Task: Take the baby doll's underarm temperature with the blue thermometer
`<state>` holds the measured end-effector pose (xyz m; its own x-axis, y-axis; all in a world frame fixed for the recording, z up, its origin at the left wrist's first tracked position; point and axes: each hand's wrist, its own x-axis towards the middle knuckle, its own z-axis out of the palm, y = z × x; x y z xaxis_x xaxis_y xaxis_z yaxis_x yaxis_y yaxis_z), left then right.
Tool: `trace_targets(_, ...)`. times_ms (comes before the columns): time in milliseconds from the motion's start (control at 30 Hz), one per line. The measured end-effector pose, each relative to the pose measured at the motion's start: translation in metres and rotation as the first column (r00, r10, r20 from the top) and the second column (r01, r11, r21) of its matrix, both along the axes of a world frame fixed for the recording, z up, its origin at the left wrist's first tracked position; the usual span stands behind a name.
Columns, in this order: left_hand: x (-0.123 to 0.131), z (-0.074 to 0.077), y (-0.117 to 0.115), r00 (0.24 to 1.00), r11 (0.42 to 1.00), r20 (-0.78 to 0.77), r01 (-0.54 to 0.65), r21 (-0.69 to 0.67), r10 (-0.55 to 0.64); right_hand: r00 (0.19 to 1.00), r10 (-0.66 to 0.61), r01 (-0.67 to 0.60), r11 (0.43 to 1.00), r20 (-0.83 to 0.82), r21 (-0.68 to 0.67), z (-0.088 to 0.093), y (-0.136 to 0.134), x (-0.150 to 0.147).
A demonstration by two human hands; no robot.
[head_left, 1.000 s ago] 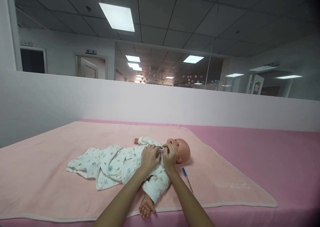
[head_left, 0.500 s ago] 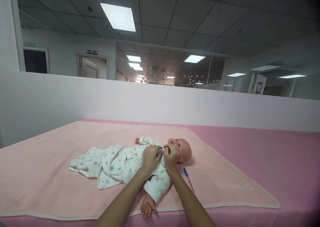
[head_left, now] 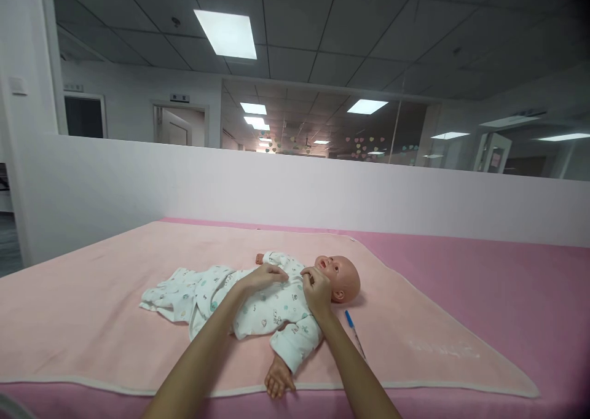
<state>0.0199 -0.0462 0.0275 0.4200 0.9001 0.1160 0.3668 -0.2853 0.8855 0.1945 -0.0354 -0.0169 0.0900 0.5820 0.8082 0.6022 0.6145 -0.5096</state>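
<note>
A baby doll [head_left: 342, 276] lies on its back on a pale pink blanket [head_left: 106, 296], head to the right, dressed in a white printed romper [head_left: 258, 305]. My left hand [head_left: 260, 278] rests on the doll's chest, fingers curled onto the cloth near the collar. My right hand [head_left: 316, 289] is closed, pinching the romper's collar just below the doll's chin. The doll's bare hand [head_left: 278, 383] sticks out of the sleeve near the blanket's front edge.
A blue pen [head_left: 354, 332] lies on the blanket just right of my right forearm. The blanket covers a darker pink surface [head_left: 507, 296]. A low white partition wall [head_left: 295, 191] runs behind, with office rooms and doors beyond it.
The view has shifted a little, so the doll sits further right. My left hand has slid up and flattened across the chest; the romper front now lies closed over the body. My right hand stays pinched at the collar.
</note>
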Motion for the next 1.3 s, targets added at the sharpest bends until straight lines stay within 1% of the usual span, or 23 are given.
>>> trace_targets(100,-0.007,0.002,-0.004,0.997,0.997,0.031,0.066,-0.037,-0.065,1.000,0.006,-0.006,0.999,-0.012,0.039,-0.001,0.000,0.001)
trace_targets(133,-0.008,0.001,-0.005,0.997,0.997,0.045,0.069,-0.034,-0.068,1.000,0.009,-0.009,0.999,-0.013,0.048,-0.001,0.001,0.001)
trace_targets(200,-0.005,-0.003,-0.006,0.997,0.999,0.073,0.034,-0.014,-0.033,1.000,0.009,-0.008,0.998,-0.015,0.057,-0.002,0.001,0.001)
trace_targets(333,0.000,-0.014,-0.005,0.990,0.994,0.111,-0.090,0.056,0.084,1.000,-0.009,0.010,0.999,-0.018,0.052,-0.002,0.002,0.002)
trace_targets(433,0.000,-0.019,-0.005,0.991,0.992,0.108,-0.093,0.084,0.084,1.000,-0.009,0.009,0.998,-0.001,0.056,-0.003,0.002,0.003)
trace_targets(633,-0.003,-0.016,-0.009,0.989,0.988,0.117,-0.103,0.111,0.090,1.000,-0.020,0.020,0.998,0.011,0.065,-0.004,0.004,0.007)
trace_targets(800,-0.002,-0.013,-0.011,0.991,0.986,0.083,-0.116,0.120,0.106,1.000,-0.021,0.020,0.997,0.018,0.069,-0.004,0.008,0.007)
trace_targets(867,-0.001,-0.014,-0.012,0.990,0.980,0.052,-0.135,0.148,0.129,1.000,-0.013,0.012,0.998,0.018,0.069,-0.004,0.009,0.007)
trace_targets(933,0.001,-0.016,-0.012,0.985,0.957,0.003,-0.169,0.235,0.173,1.000,-0.001,0.000,0.998,0.017,0.067,-0.004,0.009,0.006)
trace_targets(967,0.002,-0.018,-0.012,0.979,0.937,-0.027,-0.187,0.296,0.204,1.000,0.008,-0.009,0.998,0.019,0.064,-0.004,0.009,0.006)
trace_targets(1033,0.005,-0.021,-0.012,0.957,0.880,-0.083,-0.217,0.423,0.276,1.000,0.019,-0.020,0.998,0.019,0.056,-0.003,0.007,0.005)
trace_targets(1100,0.007,-0.023,-0.013,0.931,0.826,-0.124,-0.235,0.512,0.342,1.000,0.015,-0.016,0.999,0.018,0.045,-0.002,0.005,0.004)
trace_targets(1200,0.008,-0.024,-0.016,0.911,0.787,-0.167,-0.220,0.576,0.377,1.000,0.008,-0.009,0.999,0.025,0.036,-0.002,0.003,0.003)
trace_targets(1300,0.007,-0.021,-0.018,0.903,0.790,-0.201,-0.203,0.579,0.380,1.000,0.007,-0.008,0.999,0.023,0.042,-0.002,0.002,0.003)
